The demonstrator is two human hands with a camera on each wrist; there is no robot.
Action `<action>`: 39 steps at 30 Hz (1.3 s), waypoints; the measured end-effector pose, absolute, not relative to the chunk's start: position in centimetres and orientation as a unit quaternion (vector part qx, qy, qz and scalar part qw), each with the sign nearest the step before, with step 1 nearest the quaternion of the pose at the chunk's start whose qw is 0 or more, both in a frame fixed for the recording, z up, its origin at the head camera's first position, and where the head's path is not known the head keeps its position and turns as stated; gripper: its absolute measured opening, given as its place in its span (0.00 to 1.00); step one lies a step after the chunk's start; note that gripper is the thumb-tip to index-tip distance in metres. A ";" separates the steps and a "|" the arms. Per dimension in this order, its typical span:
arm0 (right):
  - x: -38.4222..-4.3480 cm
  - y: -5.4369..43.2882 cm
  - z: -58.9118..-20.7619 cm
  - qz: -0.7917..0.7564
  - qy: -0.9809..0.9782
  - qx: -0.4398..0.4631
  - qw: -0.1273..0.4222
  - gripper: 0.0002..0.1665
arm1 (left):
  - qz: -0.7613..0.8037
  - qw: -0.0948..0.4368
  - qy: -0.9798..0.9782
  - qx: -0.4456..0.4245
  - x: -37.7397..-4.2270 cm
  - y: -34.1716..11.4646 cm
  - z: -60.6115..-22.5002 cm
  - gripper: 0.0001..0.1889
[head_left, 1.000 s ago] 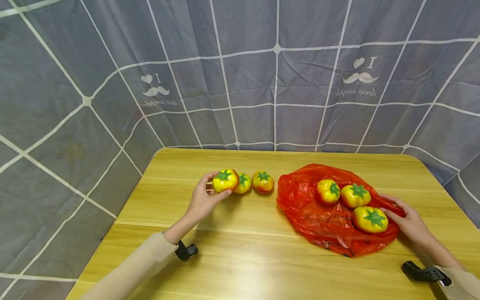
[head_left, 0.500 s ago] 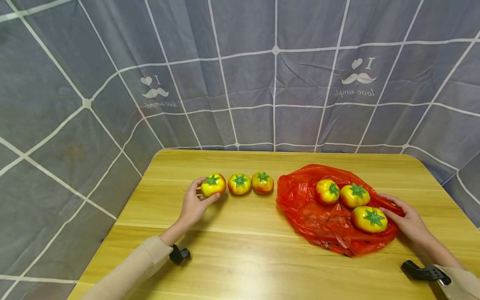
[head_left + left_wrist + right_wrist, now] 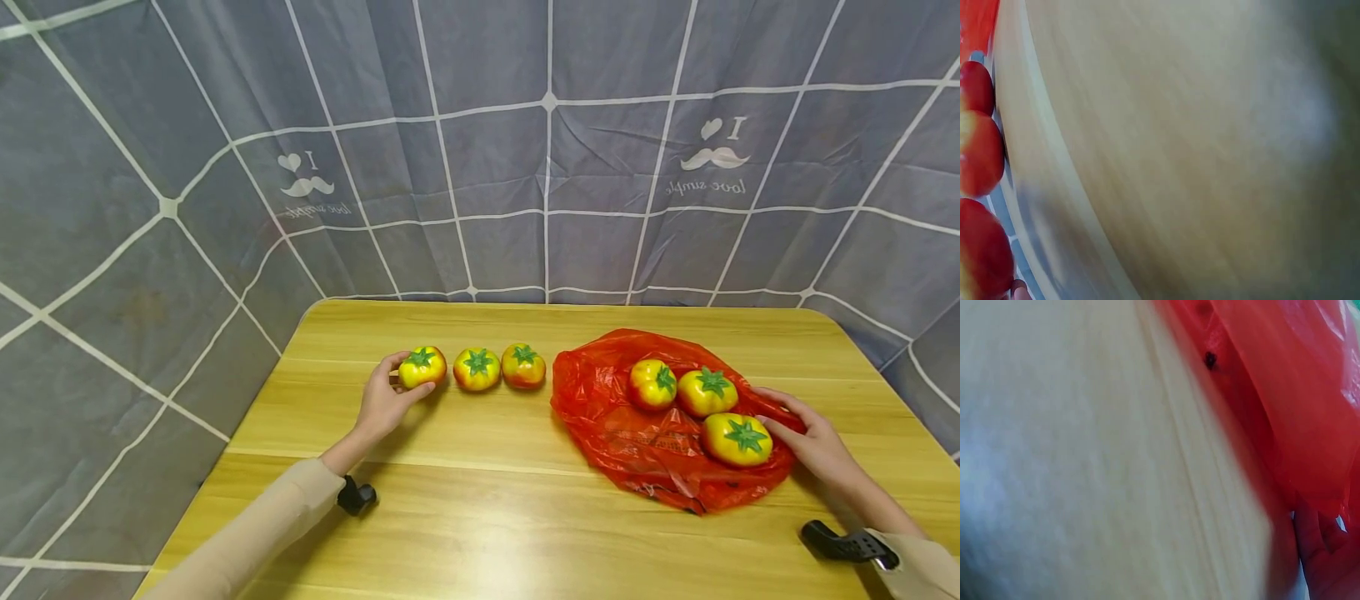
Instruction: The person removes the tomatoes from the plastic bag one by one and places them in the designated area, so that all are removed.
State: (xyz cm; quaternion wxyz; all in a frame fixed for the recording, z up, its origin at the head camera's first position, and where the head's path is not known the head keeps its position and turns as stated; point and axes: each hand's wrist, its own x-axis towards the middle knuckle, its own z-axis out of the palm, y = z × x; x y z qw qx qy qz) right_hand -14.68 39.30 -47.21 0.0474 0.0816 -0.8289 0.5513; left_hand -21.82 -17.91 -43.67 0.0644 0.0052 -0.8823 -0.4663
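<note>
My left hand (image 3: 385, 404) holds a yellow-red tomato (image 3: 422, 367) with a green star-shaped top, thumb on the near side and fingers behind it. Right of it, a second tomato (image 3: 477, 369) and a third tomato (image 3: 523, 366) sit side by side on the table. A crumpled red plastic bag (image 3: 600, 417) lies flattened at the right, bearing three more tomatoes. At the bag's right edge my right hand (image 3: 821, 446) grips the film between thumb and fingers, beside the nearest bagged tomato (image 3: 738, 439). The right wrist view shows fingertips (image 3: 1313, 544) against the red film.
The wooden table (image 3: 480, 500) has rounded back corners. Behind it and along the left hangs a grey curtain (image 3: 495, 167) with white grid lines. Each wrist carries a black strap, the left strap (image 3: 356, 495) and the right strap (image 3: 847, 546).
My left hand has moved left and slightly down with its tomato, opening a gap to the second tomato, which it partly covered before. The right hand and bag stay put.
</note>
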 end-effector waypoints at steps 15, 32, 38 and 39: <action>-14.6 39.3 -47.4 0.528 -0.843 0.082 0.058 0.27 | -0.454 0.051 -0.889 0.014 -23.3 -18.1 -44.5 0.35; -14.6 39.4 -47.4 0.521 -0.849 0.064 0.057 0.27 | -0.488 0.036 -0.872 0.020 -23.6 -17.3 -44.8 0.35; -14.7 39.4 -47.5 0.529 -0.844 0.071 0.054 0.27 | -0.489 0.032 -0.871 0.013 -23.7 -17.2 -44.9 0.36; -14.6 39.4 -47.5 0.529 -0.844 0.072 0.054 0.27 | -0.490 0.032 -0.871 0.011 -23.8 -17.2 -44.9 0.36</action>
